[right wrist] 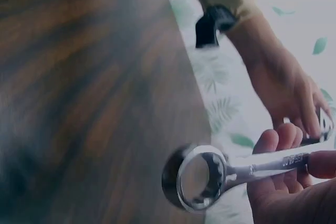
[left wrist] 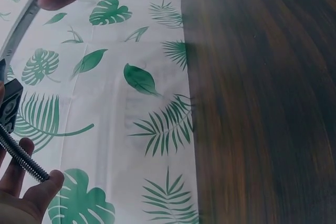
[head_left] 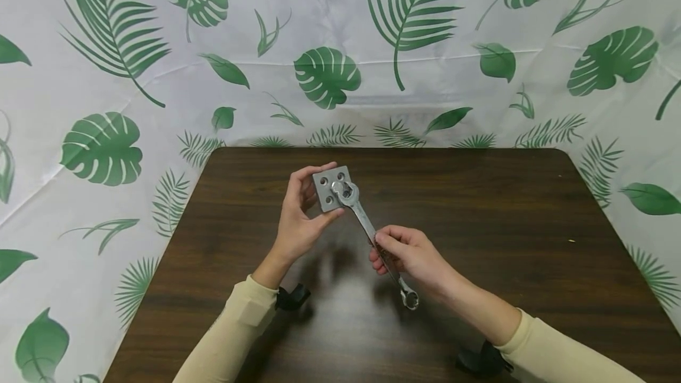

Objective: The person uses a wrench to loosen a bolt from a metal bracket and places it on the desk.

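My left hand (head_left: pixel 298 226) grips a square grey metal plate (head_left: pixel 321 190) by its edges, thumb below and fingers behind. Several holes pierce the plate. A long threaded bolt (left wrist: pixel 23 157) sticks out of its back, near the left fingertips in the left wrist view. In my right hand (head_left: pixel 412 253) is a shiny ring spanner (head_left: pixel 365 221), pinched round the middle of its shaft. The spanner's far ring lies against the plate's face by the bolt head (head_left: pixel 337 186); whether it is seated I cannot tell. Its other ring (right wrist: pixel 227 172) points down toward me.
Both hands are above a dark wood-grain table (head_left: pixel 479 205). Behind it hangs a white cloth (head_left: pixel 255 93) printed with green leaves. Black straps with mounts (head_left: pixel 292 298) circle both wrists. A tiny yellow speck (head_left: pixel 571 240) lies on the table's right side.
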`<state>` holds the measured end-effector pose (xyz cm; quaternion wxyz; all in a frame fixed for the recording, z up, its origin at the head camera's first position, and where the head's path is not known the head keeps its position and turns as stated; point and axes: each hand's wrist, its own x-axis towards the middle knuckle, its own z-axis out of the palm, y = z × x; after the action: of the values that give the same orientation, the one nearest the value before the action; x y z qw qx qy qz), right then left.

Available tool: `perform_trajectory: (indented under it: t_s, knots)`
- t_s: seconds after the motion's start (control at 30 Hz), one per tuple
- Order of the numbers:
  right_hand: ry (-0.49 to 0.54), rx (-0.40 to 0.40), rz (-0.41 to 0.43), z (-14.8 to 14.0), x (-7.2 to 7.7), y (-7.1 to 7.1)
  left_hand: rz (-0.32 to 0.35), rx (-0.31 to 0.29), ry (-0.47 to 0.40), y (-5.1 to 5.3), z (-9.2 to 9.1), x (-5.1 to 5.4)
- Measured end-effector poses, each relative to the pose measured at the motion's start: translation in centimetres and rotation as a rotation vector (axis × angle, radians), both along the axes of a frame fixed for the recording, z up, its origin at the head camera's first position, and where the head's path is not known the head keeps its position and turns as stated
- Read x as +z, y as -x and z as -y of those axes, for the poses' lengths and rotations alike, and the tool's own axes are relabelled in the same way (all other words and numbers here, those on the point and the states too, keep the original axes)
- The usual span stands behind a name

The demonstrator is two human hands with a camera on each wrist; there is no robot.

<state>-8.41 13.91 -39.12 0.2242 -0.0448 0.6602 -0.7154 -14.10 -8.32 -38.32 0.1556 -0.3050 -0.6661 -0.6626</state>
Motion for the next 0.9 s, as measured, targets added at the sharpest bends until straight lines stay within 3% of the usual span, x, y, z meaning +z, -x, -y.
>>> perform_trajectory:
  t_s: [0.3,0.5,0.77,0.9]
  knots:
    - [0.072,0.049,0.047,1.5,-0.3,-0.9,-0.013,-0.005,-0.025,0.0,-0.1,-0.1]
    - [0.089,0.039,0.054,1.8,-0.2,-0.7,-0.018,0.001,-0.023,-0.1,-0.2,-0.1]
    - [0.068,0.030,0.051,1.5,0.1,-0.3,-0.038,-0.015,-0.006,-0.2,-0.3,0.1]
    - [0.025,0.027,0.004,1.3,0.0,0.0,-0.035,-0.012,0.001,-0.2,-0.3,0.1]
